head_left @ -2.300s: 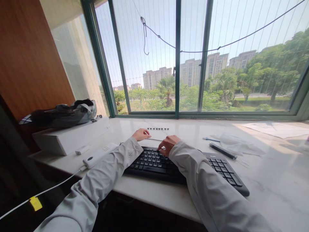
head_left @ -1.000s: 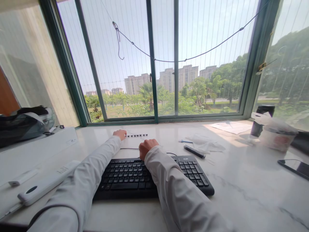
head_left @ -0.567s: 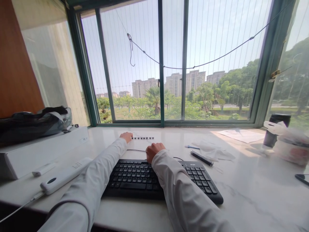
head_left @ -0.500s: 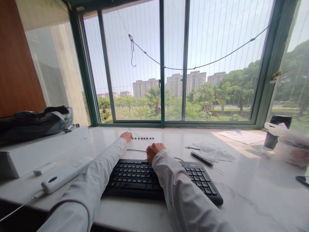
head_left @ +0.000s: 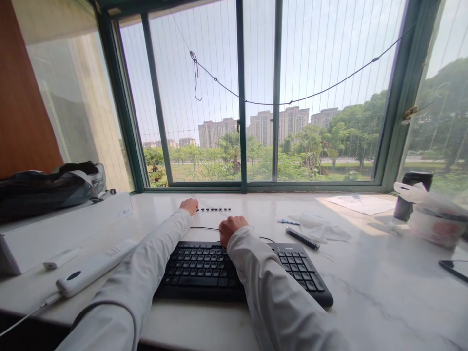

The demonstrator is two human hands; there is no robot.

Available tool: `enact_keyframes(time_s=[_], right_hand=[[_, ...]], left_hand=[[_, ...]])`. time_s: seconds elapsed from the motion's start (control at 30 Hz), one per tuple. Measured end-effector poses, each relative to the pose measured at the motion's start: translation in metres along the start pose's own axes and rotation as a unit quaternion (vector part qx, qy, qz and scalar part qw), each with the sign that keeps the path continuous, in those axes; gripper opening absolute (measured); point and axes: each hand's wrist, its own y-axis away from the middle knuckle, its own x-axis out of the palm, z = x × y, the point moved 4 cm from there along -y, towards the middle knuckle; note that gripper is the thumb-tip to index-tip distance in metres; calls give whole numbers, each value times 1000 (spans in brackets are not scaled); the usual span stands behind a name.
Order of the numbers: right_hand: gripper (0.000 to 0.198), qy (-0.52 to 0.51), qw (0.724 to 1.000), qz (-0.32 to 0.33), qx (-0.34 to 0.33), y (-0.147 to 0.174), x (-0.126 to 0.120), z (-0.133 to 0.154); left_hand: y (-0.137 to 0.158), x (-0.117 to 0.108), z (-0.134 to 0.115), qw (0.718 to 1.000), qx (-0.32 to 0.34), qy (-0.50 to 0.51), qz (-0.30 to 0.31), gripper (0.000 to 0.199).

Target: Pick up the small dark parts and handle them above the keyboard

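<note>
A black keyboard (head_left: 204, 268) lies on the white marble sill (head_left: 365, 292) in front of me. My right hand (head_left: 231, 228) rests as a closed fist at the keyboard's top edge, with its fingertips hidden. Beyond the keyboard a short row of small black pieces (head_left: 214, 209) sits on the sill. My left hand (head_left: 190, 205) reaches past the keyboard and touches the left end of that row with its fingers curled; I cannot see whether it holds one. A thin black cable (head_left: 203, 227) runs between the hands.
At left, a dark bag (head_left: 47, 187) lies on a white box (head_left: 66, 229), beside a white corded device (head_left: 91, 267). To the right are a black pen (head_left: 302, 238), clear wrapping (head_left: 323, 228), paper (head_left: 360, 204), a dark cup (head_left: 409, 200), a bagged tub (head_left: 435, 224) and a phone (head_left: 455, 269).
My left hand has moved from beside the keyboard to the row's left end. My right hand has drawn back into a fist. My head turned right, then slightly back.
</note>
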Motion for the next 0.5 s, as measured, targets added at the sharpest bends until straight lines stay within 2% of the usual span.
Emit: enact_keyframes(time_s=[0.1, 0.3, 0.5], right_hand=[[29, 0, 999, -35, -4, 0, -1, 0], [27, -2, 999, -42, -1, 0, 1, -1], [27, -16, 999, -44, 17, 0, 1, -4]], left_hand=[[5, -9, 4, 1000, -15, 8, -6, 19], [36, -37, 7, 999, -18, 42, -22, 16], [88, -70, -14, 993, 17, 87, -72, 23]])
